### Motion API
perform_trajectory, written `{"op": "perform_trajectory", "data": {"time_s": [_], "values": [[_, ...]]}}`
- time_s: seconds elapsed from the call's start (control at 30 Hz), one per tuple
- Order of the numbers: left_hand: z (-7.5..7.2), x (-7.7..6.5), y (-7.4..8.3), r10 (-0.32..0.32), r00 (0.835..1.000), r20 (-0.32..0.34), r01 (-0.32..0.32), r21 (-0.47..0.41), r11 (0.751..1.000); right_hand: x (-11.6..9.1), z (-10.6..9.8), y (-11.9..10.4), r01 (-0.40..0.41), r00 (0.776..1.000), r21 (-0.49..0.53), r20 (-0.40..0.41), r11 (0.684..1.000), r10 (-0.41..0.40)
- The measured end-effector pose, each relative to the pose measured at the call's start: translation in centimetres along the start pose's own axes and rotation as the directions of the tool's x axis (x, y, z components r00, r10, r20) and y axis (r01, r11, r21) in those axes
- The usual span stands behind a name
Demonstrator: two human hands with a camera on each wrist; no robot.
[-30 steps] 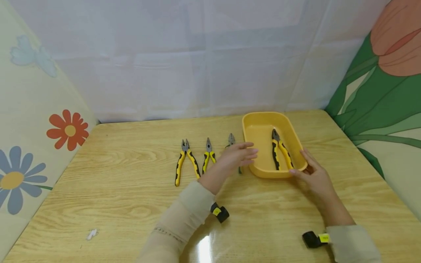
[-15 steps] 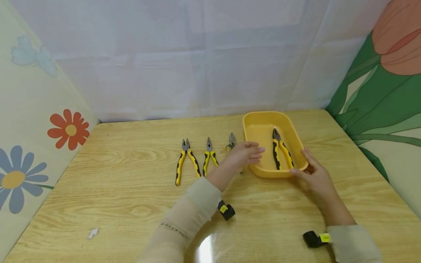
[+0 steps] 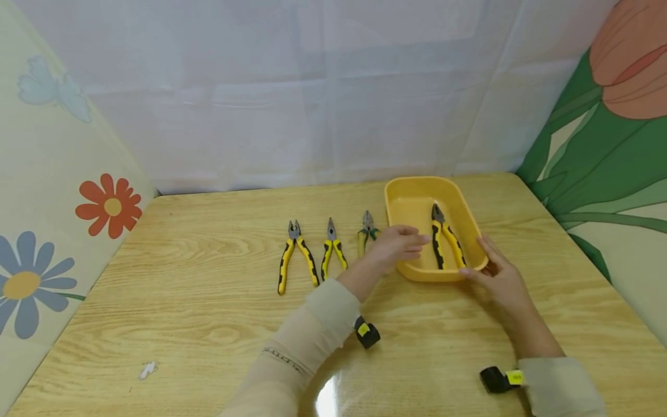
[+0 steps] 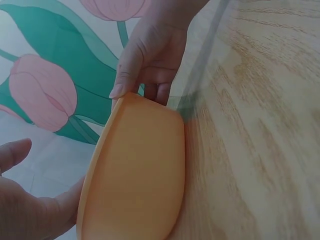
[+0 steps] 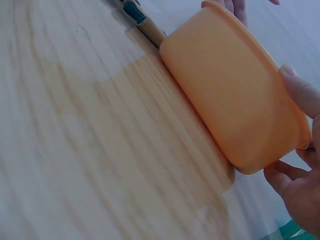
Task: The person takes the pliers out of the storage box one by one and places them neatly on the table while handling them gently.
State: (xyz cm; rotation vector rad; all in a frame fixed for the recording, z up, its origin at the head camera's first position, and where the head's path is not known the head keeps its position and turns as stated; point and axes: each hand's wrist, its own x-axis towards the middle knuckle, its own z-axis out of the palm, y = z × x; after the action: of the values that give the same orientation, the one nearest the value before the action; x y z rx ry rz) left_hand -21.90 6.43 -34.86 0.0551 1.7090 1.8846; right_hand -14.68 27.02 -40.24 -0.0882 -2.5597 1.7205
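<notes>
A yellow plastic tray point(image 3: 424, 277) stands on the table with yellow-and-black pliers point(image 3: 438, 240) lying inside. My right hand point(image 3: 497, 284) grips its near right corner, thumb on the rim and fingers around the outside; the right wrist view shows this hand point(image 5: 300, 190) too. My left hand point(image 3: 398, 248) reaches over the tray's left side with fingers extended, holding nothing visible. In the left wrist view that hand point(image 4: 30, 210) is beside the rim; contact with it is unclear. Green-and-yellow pliers point(image 3: 367, 223) lie just left of the tray, partly hidden by my left hand.
Long-nose pliers point(image 3: 330, 234) and another yellow-and-black pair of pliers point(image 3: 294, 243) lie left of the tray on the wooden table point(image 3: 208, 313). A white scrap or mark point(image 3: 148, 369) is near the front left. A white cloth backdrop point(image 3: 250, 133) stands behind.
My left hand has moved right, from the tray's left edge to further over its inside, uncovering more of the green-and-yellow pliers. The right hand and the tray stay nearly still.
</notes>
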Motion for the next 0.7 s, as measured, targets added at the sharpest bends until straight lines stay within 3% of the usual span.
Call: {"op": "perform_trajectory", "data": {"time_s": [0.33, 0.7], "values": [[0.6, 0.2, 0.1, -0.035, 0.999, -0.040, 0.037, 0.035, 0.999, 0.0, -0.1, -0.2, -0.020, 1.000, -0.014, 0.000, 1.000, 0.020], [1.3, 1.5, -0.2, -0.013, 0.998, -0.058, 0.017, 0.079, 0.997, 0.0, 0.1, 0.0, 0.010, 1.000, -0.006, -0.003, 1.000, -0.010]]}}
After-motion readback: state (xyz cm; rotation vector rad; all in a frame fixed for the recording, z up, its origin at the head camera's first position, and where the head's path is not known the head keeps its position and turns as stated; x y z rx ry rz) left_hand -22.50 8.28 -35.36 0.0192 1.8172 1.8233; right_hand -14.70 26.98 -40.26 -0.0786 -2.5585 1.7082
